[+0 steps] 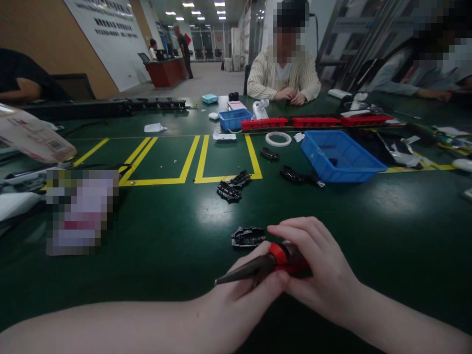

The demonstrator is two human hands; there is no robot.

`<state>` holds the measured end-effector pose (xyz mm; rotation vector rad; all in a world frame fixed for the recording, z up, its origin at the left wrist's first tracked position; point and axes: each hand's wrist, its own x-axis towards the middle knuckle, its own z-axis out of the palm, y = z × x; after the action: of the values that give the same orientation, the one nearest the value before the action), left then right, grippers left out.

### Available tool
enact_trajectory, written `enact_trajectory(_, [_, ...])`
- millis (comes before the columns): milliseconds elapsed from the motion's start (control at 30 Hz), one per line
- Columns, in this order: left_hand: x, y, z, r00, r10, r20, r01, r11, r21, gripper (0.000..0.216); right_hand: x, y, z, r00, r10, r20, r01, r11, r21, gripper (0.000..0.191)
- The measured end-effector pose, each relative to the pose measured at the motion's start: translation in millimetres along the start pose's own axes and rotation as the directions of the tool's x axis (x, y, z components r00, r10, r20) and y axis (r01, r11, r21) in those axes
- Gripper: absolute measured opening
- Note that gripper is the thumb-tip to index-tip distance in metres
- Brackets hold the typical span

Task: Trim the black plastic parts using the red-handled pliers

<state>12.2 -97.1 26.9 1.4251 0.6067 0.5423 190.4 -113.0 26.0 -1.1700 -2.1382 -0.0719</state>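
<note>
My right hand (317, 268) is wrapped round the red handle of a pair of long-nose pliers (258, 267), whose dark jaws point left. My left hand (239, 305) lies under the pliers with its fingers closed against the jaws; whatever it pinches there is hidden. Just beyond the hands, a small black plastic part (248, 236) lies on the green table (165, 246). Two more black parts (232, 186) rest further out, beside the yellow floor-style tape lines.
A blue bin (341, 156) stands at the right, with black parts (295, 175) beside it and a tape roll (278, 139) behind. Red strips (313, 121) and a smaller blue bin (235, 119) lie further back. A person in a striped top sits opposite; others sit at left and right.
</note>
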Motion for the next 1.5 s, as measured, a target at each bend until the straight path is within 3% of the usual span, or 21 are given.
enact_trajectory(200, [-3, -8, 4, 0.999, 0.017, 0.037, -0.019, 0.999, 0.04, 0.046, 2, 2, -2, 0.984, -0.176, -0.04, 0.173, 0.983, -0.068, 0.041])
enact_trajectory(400, [7, -7, -2, 0.993, 0.027, -0.118, -0.025, 1.0, 0.012, 0.055, -1, 6, -7, 0.99, -0.135, -0.045, 0.12, 0.962, -0.247, 0.047])
enact_trajectory(533, [11, -1, -9, 0.995, 0.093, 0.036, -0.093, 0.996, -0.014, 0.045, -8, 16, -9, 0.988, -0.152, -0.015, 0.147, 0.975, -0.167, 0.059])
enact_trajectory(633, [9, -1, -18, 0.983, 0.184, 0.028, -0.186, 0.965, 0.184, 0.032, -14, 28, -11, 0.991, -0.135, -0.007, 0.134, 0.987, -0.093, 0.061])
enact_trajectory(700, [8, -3, -27, 0.964, 0.266, 0.022, -0.252, 0.883, 0.397, 0.027, -16, 35, -13, 0.995, -0.099, 0.014, 0.099, 0.993, -0.057, 0.062])
enact_trajectory(800, [8, -5, -45, 0.927, 0.369, 0.061, -0.336, 0.75, 0.57, 0.035, -15, 42, -16, 0.999, -0.034, 0.005, 0.034, 0.998, -0.044, 0.062])
enact_trajectory(933, [13, -5, -66, 0.96, 0.274, 0.06, -0.216, 0.586, 0.781, 0.038, -12, 45, -17, 0.996, -0.075, -0.057, 0.067, 0.99, -0.122, 0.063])
enact_trajectory(1033, [17, -6, -73, 0.99, 0.132, 0.05, -0.107, 0.462, 0.88, 0.059, -12, 47, -17, 0.996, -0.081, -0.047, 0.071, 0.979, -0.19, 0.06])
enact_trajectory(1133, [17, -9, -73, 0.993, 0.091, 0.069, -0.1, 0.386, 0.917, 0.067, -13, 50, -15, 0.998, -0.054, -0.013, 0.051, 0.983, -0.174, 0.059])
enact_trajectory(1300, [16, -15, -72, 0.988, 0.137, 0.068, -0.116, 0.378, 0.919, 0.047, -19, 65, -10, 0.999, -0.028, 0.023, 0.031, 0.99, -0.135, 0.058])
enact_trajectory(1500, [22, -14, -75, 0.994, 0.082, 0.076, -0.104, 0.426, 0.899, 0.029, -29, 76, -10, 0.997, 0.05, 0.057, -0.047, 0.997, -0.057, 0.048])
